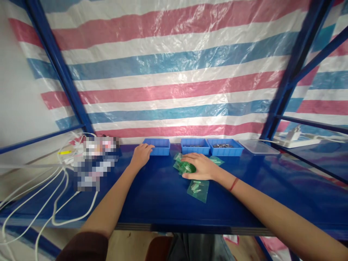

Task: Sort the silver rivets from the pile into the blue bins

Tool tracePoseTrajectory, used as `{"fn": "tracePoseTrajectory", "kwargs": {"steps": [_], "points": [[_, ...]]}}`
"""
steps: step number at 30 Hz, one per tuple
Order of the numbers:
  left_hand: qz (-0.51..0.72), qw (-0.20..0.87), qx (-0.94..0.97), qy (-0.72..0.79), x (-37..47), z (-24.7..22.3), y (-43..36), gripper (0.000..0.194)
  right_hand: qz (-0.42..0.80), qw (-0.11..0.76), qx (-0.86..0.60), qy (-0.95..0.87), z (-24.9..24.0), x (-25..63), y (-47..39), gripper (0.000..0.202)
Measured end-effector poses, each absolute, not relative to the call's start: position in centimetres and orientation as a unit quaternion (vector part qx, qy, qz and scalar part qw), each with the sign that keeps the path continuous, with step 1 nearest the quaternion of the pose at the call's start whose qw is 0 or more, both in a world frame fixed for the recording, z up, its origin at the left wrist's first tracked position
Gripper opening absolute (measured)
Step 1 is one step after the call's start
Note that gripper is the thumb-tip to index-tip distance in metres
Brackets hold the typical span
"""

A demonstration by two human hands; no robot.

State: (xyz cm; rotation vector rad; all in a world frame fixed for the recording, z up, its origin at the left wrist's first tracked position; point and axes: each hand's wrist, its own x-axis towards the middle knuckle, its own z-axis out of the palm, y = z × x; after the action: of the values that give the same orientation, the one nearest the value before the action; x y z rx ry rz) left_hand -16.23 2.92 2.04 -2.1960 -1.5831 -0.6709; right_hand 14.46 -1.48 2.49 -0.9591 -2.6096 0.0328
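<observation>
Closest in, there's your dark brown cloth sleeve (85, 247), and out beyond it your left hand (142, 154) rests at the left end of a blue rectangular plastic bin (161, 151); the fingers seem to touch it, but whether they pinch the wall I cannot tell. Over to your right hand (201, 166): it curves over a crumpled pile of green-tinted clear plastic bags (179, 166), thumb and fingers either side, and I can't tell if they're clamped tight. One flat green-tinted bag of small pale pieces (199, 191) lies just nearer you on the glossy blue desk (157, 197), another green-tinted bag (216, 160) just behind your hand. Watch that slick plastic! A loose grip could let bags slip out, and a dragging wrist could sweep the near one towards the edge. Behind, two more blue bins stand side by side, the right-hand blue plastic bin (227, 151) holding dark metallic pieces; a knock from your knuckles on either could shift it, perhaps spill it.
</observation>
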Motion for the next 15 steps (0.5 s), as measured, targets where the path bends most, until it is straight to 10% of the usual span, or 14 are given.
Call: {"fn": "tracePoseTrajectory", "kwargs": {"steps": [15], "points": [[-0.246,0.12,-0.818,-0.507,-13.3,0.3,5.1,0.031,0.015,0.135,-0.338,-0.931,2.3,11.8,-3.4,0.057]]}}
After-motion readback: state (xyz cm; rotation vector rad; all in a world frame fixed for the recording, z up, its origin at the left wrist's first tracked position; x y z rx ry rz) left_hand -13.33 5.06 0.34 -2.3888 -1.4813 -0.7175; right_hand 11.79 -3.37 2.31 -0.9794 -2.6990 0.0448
